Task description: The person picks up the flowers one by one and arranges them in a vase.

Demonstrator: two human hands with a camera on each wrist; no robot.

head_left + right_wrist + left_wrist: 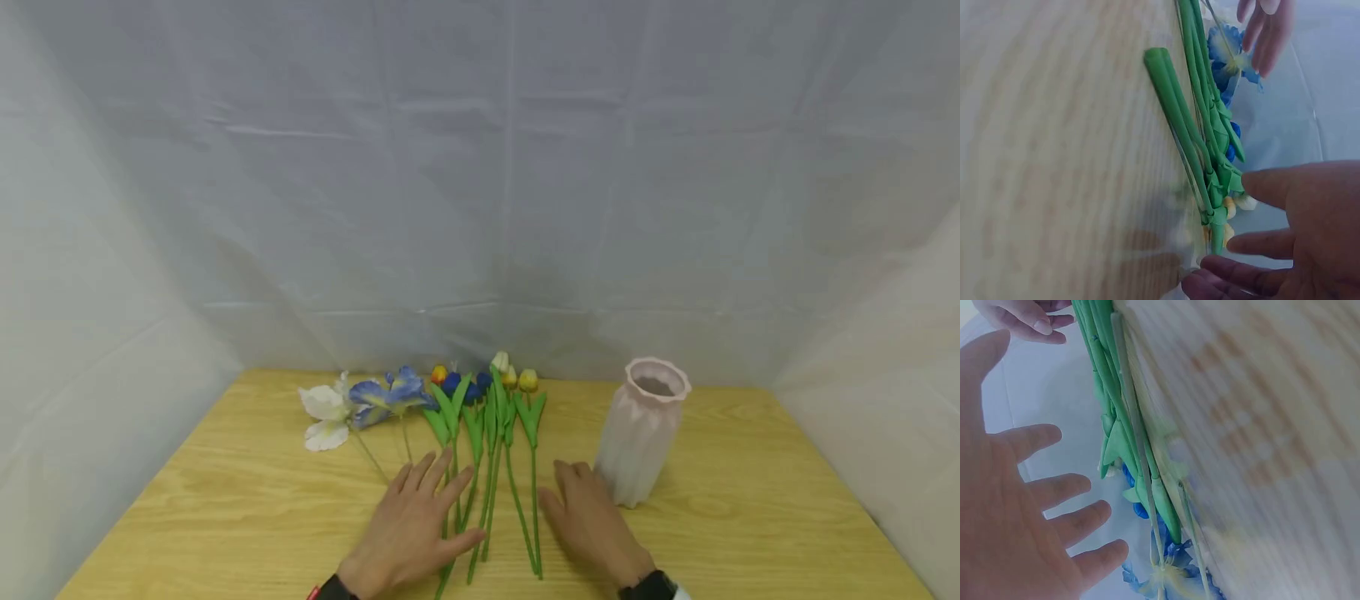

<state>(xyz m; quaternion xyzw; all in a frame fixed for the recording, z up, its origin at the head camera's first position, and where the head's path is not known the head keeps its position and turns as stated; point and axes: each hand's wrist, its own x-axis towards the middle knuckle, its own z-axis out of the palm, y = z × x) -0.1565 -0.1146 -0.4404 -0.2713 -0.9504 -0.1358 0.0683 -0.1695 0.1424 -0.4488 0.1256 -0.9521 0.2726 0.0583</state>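
Where the vase flanks the right hand, room is tight.

The right hand is worn bare up to a broad black band, by which the wrist is wrapped. Just beside that band, on its forearm side, a whitish sleeve is partly shown. Well to the band's left, the left hand is likewise seen bare, its wrist being circled by a black strap. At the strap's outer edge a small red patch is shown, too cropped to be identified.
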